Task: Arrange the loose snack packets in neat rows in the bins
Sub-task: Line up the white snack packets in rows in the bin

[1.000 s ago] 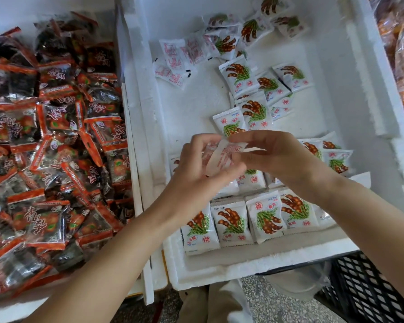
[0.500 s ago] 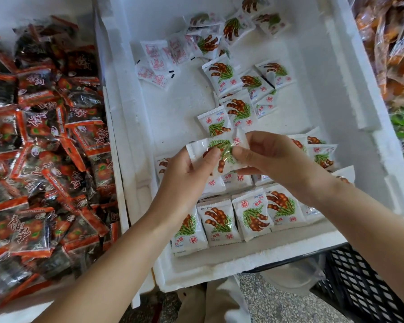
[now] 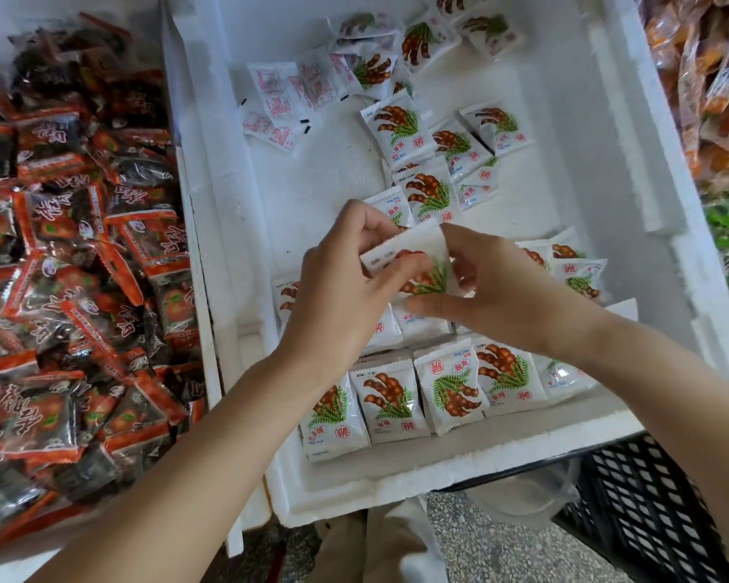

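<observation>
Pinching one packet (image 3: pixel 417 263) between left hand (image 3: pixel 346 284) and right hand (image 3: pixel 493 288).

The white foam bin (image 3: pixel 312 183) carries white snack packets (image 3: pixel 390 397) in a neat row along its near wall (loose ones lie scattered farther back) — the neighbouring bin (image 3: pixel 60 14) holds heaped red-and-black packets (image 3: pixel 81 267).
</observation>
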Demonstrator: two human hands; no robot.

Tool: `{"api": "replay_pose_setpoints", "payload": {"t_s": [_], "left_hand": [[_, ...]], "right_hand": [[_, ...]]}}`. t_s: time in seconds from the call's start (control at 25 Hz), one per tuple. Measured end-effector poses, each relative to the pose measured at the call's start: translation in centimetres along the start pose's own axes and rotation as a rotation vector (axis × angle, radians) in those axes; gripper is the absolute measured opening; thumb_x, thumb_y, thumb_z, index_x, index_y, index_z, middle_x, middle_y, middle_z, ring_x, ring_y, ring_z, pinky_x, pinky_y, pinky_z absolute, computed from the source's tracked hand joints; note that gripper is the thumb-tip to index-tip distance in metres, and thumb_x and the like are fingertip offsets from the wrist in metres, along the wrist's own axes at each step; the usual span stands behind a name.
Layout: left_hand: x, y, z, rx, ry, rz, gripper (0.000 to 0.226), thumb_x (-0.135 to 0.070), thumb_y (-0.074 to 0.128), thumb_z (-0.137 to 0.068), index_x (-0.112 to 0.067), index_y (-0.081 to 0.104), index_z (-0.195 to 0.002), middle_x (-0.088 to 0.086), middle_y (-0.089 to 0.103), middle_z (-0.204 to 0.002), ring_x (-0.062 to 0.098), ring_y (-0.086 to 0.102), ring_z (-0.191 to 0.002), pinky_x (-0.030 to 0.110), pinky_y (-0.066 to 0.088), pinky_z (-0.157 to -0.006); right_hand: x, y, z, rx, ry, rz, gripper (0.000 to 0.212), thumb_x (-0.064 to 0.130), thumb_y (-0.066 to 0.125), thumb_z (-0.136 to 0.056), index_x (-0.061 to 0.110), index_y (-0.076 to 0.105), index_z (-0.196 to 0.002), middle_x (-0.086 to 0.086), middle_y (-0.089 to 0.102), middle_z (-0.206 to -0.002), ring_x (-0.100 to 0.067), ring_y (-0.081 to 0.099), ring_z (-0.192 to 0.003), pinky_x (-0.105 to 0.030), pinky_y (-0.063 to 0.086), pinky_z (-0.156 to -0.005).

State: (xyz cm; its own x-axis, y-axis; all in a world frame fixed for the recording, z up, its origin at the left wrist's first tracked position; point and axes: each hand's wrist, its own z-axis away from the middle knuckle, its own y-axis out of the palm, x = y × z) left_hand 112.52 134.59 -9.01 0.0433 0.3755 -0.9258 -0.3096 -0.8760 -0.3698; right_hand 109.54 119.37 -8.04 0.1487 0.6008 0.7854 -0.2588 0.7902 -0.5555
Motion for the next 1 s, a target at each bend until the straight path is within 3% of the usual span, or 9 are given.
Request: {"api": "replay_pose_setpoints", "payload": {"t_s": [0.08,0.16,0.24,0.32,0.4,0.52,0.72,0.88,1.0], "left_hand": [[0.0,0.3,-0.1,0.024,0.046,-0.085,0.019,-0.025,0.062,-0.092,-0.020,0.045,-0.100,-0.015,0.060,-0.092,-0.004,0.060,-0.073,0.008,0.043,-0.064],[0.8,0.3,-0.1,0.054,0.059,-0.200,0.017,-0.029,0.049,-0.099,-0.019,0.045,-0.112,-0.005,0.056,-0.109,0.003,0.057,-0.094,0.014,0.044,-0.081],[2.2,-0.1,-0.2,0.145,0.013,-0.394,0.034,-0.030,0.042,-0.101,-0.013,0.046,-0.130,0.003,0.049,-0.129,0.016,0.049,-0.118,0.030,0.040,-0.101],[3.2,-0.5,0.0,0.229,-0.038,-0.612,0.044,-0.028,0.043,-0.102,-0.012,0.040,-0.143,0.004,0.041,-0.141,0.020,0.038,-0.130,0.034,0.027,-0.110],[3.7,-0.6,0.1,0.268,-0.043,-0.754,0.050,-0.025,0.047,-0.101,-0.016,0.032,-0.148,0.002,0.037,-0.144,0.019,0.030,-0.135,0.033,0.017,-0.113],[3.9,-0.5,-0.1,0.273,-0.055,-0.796,0.056,-0.023,0.051,-0.099,-0.019,0.028,-0.150,0.001,0.036,-0.144,0.018,0.030,-0.136,0.032,0.015,-0.114],[3.9,-0.8,-0.3,0.261,-0.052,-0.763,0.050,-0.030,0.050,-0.099,-0.019,0.035,-0.145,0.000,0.040,-0.142,0.018,0.034,-0.133,0.033,0.021,-0.111],[3.0,-0.4,-3.5,0.174,0.005,-0.586,0.046,-0.027,0.052,-0.098,-0.013,0.043,-0.140,0.005,0.044,-0.140,0.021,0.038,-0.131,0.036,0.030,-0.110],[2.8,0.5,-7.6,0.176,-0.013,-0.597,0.053,-0.027,0.060,-0.094,-0.012,0.041,-0.141,0.009,0.042,-0.140,0.025,0.036,-0.132,0.039,0.030,-0.109]], "right_hand": [[-0.2,0.3,-0.1,-0.051,-0.011,-0.015,0.023,0.037,0.065,-0.082,0.025,0.056,-0.099,0.014,0.061,-0.075,0.005,0.057,-0.064,-0.012,0.045,-0.058],[-0.7,-0.1,-0.5,-0.151,0.028,-0.046,0.014,0.036,0.058,-0.088,0.024,0.057,-0.095,0.013,0.064,-0.080,0.003,0.062,-0.067,-0.013,0.048,-0.057],[-1.2,-0.5,-1.0,-0.223,0.074,-0.007,0.008,0.033,0.057,-0.090,0.026,0.055,-0.089,0.013,0.064,-0.083,0.000,0.062,-0.071,-0.012,0.049,-0.056],[-1.6,-0.2,-1.5,-0.194,0.091,0.094,0.010,0.030,0.061,-0.089,0.025,0.053,-0.091,0.018,0.059,-0.079,0.004,0.059,-0.069,-0.009,0.047,-0.054],[-2.1,0.4,-2.0,-0.120,0.088,0.185,0.011,0.028,0.062,-0.089,0.023,0.054,-0.095,0.015,0.059,-0.077,0.000,0.059,-0.069,-0.012,0.049,-0.057],[-3.0,1.2,-2.9,-0.043,0.065,0.323,0.017,0.023,0.058,-0.092,0.018,0.058,-0.108,0.001,0.063,-0.092,-0.013,0.057,-0.068,-0.027,0.049,-0.064],[-4.2,1.7,-3.3,0.001,0.016,0.326,0.023,0.020,0.055,-0.093,0.016,0.053,-0.116,0.005,0.056,-0.108,-0.008,0.051,-0.077,-0.024,0.047,-0.073],[-4.9,0.2,-4.5,-0.197,-0.078,0.329,0.036,0.022,0.056,-0.091,0.012,0.049,-0.125,0.003,0.050,-0.118,-0.007,0.048,-0.098,-0.024,0.043,-0.094],[-5.2,-1.8,-7.5,-0.311,-0.068,0.394,0.051,0.019,0.061,-0.090,0.011,0.042,-0.136,-0.005,0.045,-0.137,-0.019,0.045,-0.121,-0.030,0.035,-0.106]]}}
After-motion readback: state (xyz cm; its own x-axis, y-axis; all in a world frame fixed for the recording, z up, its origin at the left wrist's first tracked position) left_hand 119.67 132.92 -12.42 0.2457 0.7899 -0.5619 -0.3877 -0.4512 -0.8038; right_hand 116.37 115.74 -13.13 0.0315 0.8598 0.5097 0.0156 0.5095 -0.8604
